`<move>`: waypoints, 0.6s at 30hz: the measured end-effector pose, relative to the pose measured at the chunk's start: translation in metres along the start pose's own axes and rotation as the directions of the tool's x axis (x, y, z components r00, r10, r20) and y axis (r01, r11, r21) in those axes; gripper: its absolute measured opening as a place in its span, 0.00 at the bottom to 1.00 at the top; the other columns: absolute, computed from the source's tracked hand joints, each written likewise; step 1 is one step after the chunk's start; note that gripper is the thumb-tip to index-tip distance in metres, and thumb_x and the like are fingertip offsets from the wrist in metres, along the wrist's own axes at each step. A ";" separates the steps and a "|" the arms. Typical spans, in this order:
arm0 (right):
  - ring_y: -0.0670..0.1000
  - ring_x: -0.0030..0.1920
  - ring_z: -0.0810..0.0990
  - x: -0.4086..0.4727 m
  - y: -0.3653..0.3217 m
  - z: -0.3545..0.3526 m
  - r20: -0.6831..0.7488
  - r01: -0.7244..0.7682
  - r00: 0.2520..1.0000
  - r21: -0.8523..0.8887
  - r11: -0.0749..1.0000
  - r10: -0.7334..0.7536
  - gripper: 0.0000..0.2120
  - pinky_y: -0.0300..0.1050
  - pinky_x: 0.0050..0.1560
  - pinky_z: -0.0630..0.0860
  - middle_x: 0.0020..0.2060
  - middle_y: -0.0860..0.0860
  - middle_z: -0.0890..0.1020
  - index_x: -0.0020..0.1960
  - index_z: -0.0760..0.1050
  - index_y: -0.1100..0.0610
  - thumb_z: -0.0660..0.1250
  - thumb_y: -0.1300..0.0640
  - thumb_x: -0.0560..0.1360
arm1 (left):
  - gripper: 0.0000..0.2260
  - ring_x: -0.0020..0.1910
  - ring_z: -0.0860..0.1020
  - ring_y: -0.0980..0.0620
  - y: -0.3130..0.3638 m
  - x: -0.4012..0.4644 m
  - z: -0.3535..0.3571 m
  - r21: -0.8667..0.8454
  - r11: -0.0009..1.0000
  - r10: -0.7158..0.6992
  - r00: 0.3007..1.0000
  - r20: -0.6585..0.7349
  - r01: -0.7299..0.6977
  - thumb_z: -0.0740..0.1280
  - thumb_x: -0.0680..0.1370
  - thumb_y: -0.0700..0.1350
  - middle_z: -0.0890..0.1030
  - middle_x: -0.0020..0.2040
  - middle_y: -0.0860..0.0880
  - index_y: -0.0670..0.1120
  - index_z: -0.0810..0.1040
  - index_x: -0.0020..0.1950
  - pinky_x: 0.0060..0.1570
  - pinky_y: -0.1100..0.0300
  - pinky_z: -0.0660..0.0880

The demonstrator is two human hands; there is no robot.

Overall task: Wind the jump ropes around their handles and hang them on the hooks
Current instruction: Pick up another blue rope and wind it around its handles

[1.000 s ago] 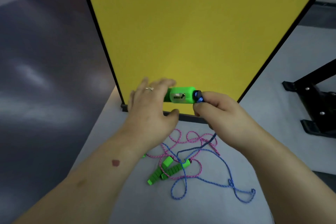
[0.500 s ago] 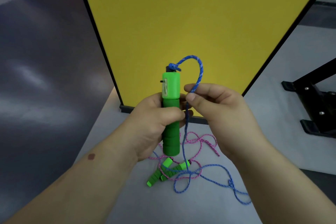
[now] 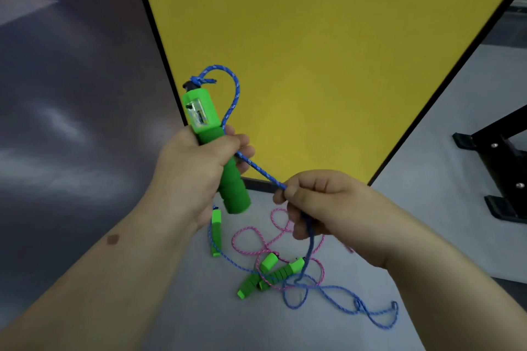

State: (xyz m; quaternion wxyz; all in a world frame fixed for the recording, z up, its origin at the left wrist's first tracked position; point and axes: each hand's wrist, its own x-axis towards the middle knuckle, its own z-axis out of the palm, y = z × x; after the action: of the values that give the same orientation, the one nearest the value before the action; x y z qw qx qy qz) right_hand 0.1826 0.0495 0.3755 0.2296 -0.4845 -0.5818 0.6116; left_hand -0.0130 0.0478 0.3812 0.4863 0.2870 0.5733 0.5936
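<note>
My left hand (image 3: pixel 194 177) is wrapped around the middle of a bright green foam-gripped jump rope handle with a clear counter window (image 3: pixel 212 145), fingers curled round the foam section. The handle's long axis runs nearly upright, tilted so its top leans away to the left and its blunt lower end comes down toward the right, hanging above the floor. The counter window faces me near the top, and a dark cap with a knot sits at the upper tip.

From that knot a blue speckled braided rope (image 3: pixel 258 169) arcs up and over to the right, drops behind my left fingertips, then runs in a taut diagonal down to my right hand (image 3: pixel 322 205). There my thumb and curled fingers pinch it, and the rope carries on below my palm to loose loops on the pale grey floor mat (image 3: pixel 456 111).

On the mat below lie a second green handle (image 3: pixel 216 232), lengthwise roughly away from me, and two ribbed green handles (image 3: pixel 268 276) lying crossed, pointing diagonally up to the right. A pink speckled rope (image 3: pixel 251 239) is tangled through them and the blue loops.

Behind stands a yellow board with a black frame (image 3: pixel 328 51), and a black metal stand (image 3: pixel 502 168) sits at the right.
</note>
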 end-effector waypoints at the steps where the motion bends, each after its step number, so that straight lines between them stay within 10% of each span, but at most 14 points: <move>1: 0.53 0.35 0.78 0.000 -0.002 0.001 -0.064 0.052 0.997 0.015 0.999 -0.051 0.11 0.42 0.38 0.78 0.32 0.50 0.80 0.49 0.83 0.59 0.63 0.58 0.83 | 0.07 0.44 0.88 0.47 0.000 0.001 -0.002 0.000 1.000 -0.015 1.000 -0.008 0.015 0.72 0.78 0.35 0.88 0.48 0.42 0.39 0.79 0.55 0.44 0.53 0.85; 4: 0.48 0.34 0.80 0.002 -0.007 0.008 -0.256 0.196 0.956 0.198 0.961 -0.142 0.10 0.45 0.43 0.82 0.32 0.48 0.82 0.45 0.86 0.54 0.66 0.59 0.81 | 0.15 0.53 0.87 0.42 -0.007 -0.008 0.006 -0.042 0.984 -0.160 0.966 0.202 0.172 0.72 0.78 0.37 0.86 0.57 0.37 0.36 0.78 0.63 0.52 0.49 0.85; 9: 0.46 0.36 0.84 -0.001 -0.017 0.008 -0.407 0.321 0.893 0.274 0.907 -0.193 0.07 0.42 0.34 0.82 0.38 0.49 0.88 0.44 0.85 0.54 0.70 0.60 0.79 | 0.19 0.61 0.82 0.33 -0.029 -0.027 0.024 0.189 0.982 -0.115 0.877 0.466 0.029 0.74 0.72 0.42 0.85 0.58 0.36 0.43 0.81 0.62 0.66 0.34 0.76; 15: 0.51 0.37 0.83 0.004 -0.005 0.012 -0.375 0.308 0.905 0.256 0.916 -0.199 0.05 0.53 0.43 0.84 0.39 0.53 0.87 0.47 0.82 0.57 0.70 0.56 0.79 | 0.18 0.50 0.86 0.39 -0.015 -0.026 0.027 -0.024 0.998 -0.051 0.943 0.328 0.062 0.73 0.75 0.34 0.86 0.53 0.35 0.38 0.78 0.64 0.54 0.42 0.83; 18: 0.55 0.46 0.84 0.002 0.001 0.012 -0.068 0.125 0.990 0.002 0.992 -0.125 0.17 0.64 0.59 0.78 0.46 0.61 0.86 0.51 0.83 0.58 0.65 0.45 0.81 | 0.10 0.41 0.86 0.47 -0.001 -0.015 0.018 -0.188 0.975 -0.082 0.980 0.182 0.116 0.70 0.78 0.33 0.87 0.42 0.43 0.40 0.78 0.59 0.46 0.43 0.86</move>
State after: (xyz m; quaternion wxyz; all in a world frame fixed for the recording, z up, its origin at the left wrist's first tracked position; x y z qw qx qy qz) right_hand 0.1717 0.0454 0.3717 0.2885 -0.4668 -0.6012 0.5809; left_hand 0.0092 0.0418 0.3864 0.5894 0.2585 0.4807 0.5955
